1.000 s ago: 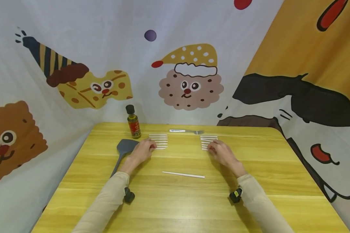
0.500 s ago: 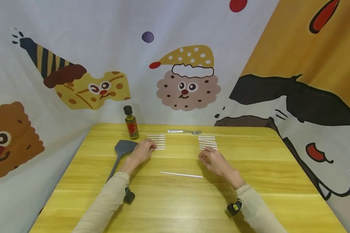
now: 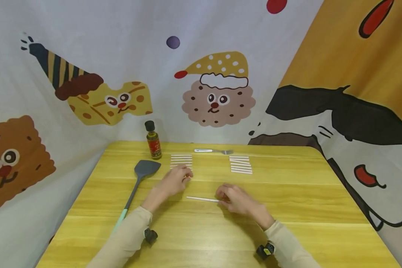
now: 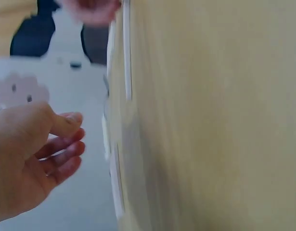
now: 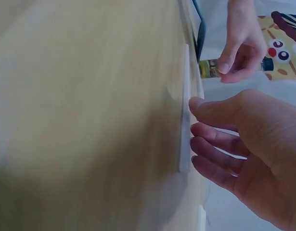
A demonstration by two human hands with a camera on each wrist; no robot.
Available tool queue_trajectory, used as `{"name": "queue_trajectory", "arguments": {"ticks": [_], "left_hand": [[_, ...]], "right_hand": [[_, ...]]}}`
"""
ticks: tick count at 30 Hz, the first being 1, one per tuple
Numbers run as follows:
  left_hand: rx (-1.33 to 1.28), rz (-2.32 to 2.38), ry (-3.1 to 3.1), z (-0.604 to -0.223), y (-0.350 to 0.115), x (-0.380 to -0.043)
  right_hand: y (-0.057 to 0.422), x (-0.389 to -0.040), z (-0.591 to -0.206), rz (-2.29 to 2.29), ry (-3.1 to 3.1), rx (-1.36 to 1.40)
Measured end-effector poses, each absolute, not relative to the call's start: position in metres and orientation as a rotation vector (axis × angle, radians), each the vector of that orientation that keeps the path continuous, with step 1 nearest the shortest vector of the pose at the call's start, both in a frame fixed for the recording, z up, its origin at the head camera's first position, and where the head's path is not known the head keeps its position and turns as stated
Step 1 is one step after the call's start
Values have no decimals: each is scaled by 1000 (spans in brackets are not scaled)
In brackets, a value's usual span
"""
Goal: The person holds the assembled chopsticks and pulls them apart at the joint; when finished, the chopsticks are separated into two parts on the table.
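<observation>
A long white chopstick (image 3: 202, 199), slimmer at its left end, lies crosswise on the table. My right hand (image 3: 236, 199) is over its right end, hiding that part. In the right wrist view, thumb and loosely bent fingers are beside the chopstick (image 5: 185, 86), not closed round it; contact is hard to tell. My left hand (image 3: 174, 180) hovers by the near end of the left row of short white sticks (image 3: 181, 160), covering the nearest ones. Its fingers (image 4: 68, 156) are relaxed and hold nothing. A second row of short white sticks (image 3: 240, 164) lies at the right.
A fork (image 3: 214, 151) with a white handle lies between the rows, near the back edge. Left of them stands a dark-capped bottle (image 3: 154, 144). A grey spatula (image 3: 142, 171) with a mint handle lies beside my left forearm. Behind the table (image 3: 305, 197) hangs a printed cloth.
My right hand has left the right row and come nearer and leftward to the chopstick. My left hand has shifted right and slightly nearer, uncovering the spatula's blade.
</observation>
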State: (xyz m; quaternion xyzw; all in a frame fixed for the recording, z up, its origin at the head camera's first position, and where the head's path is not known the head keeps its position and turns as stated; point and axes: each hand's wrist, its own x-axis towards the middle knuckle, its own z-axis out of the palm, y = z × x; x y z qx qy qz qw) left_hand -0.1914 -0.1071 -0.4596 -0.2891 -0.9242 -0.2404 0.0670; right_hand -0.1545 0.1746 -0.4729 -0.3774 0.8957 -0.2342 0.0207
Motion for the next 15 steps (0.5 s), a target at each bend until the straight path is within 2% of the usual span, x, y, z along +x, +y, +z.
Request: {"name": "queue_trajectory", "arguments": {"ticks": [7, 15], "left_hand": [[-1024, -736, -2925, -461, -86, -155], [-1100, -700, -2935, -469, -76, -141]], "right_hand": [[170, -154, -478, -767, 2751, -1153], [168, -154, -481, -777, 2757, -1171]]}}
